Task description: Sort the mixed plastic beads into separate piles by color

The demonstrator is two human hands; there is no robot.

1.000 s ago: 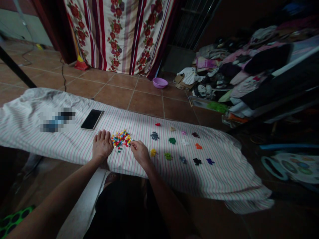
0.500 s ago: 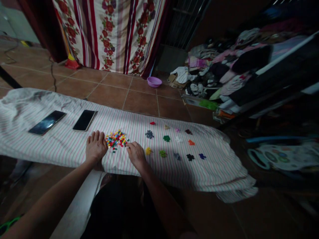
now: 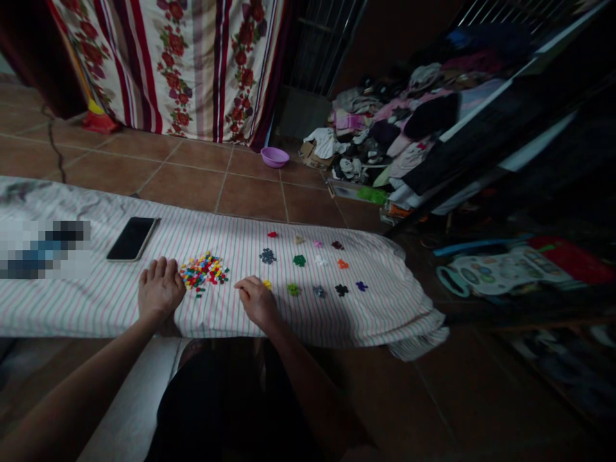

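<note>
A mixed heap of small coloured pieces (image 3: 206, 269) lies on the striped cloth (image 3: 216, 314). My left hand (image 3: 160, 288) rests flat at the heap's left edge, fingers stretched out. To the right of the heap is my right hand (image 3: 257, 300), its fingertips pinched; whatever they hold is too small to name. It partly covers a yellow pile (image 3: 267, 284). Single-colour piles spread to the right, among them grey (image 3: 267, 256), dark green (image 3: 299, 260), lime (image 3: 293, 289), orange (image 3: 342, 264), black (image 3: 341, 290) and purple (image 3: 361, 286).
A phone (image 3: 131, 239) lies on the cloth left of my left hand, with a blurred-out patch farther left. Beyond the cloth, a purple basin (image 3: 274, 157) stands on the tiled floor. Heaped clothes (image 3: 385, 122) are at the back right.
My right hand has drawn away from the mixed heap to the right, towards the yellow pile. My left hand stays beside the heap. The whole view has shifted to the right.
</note>
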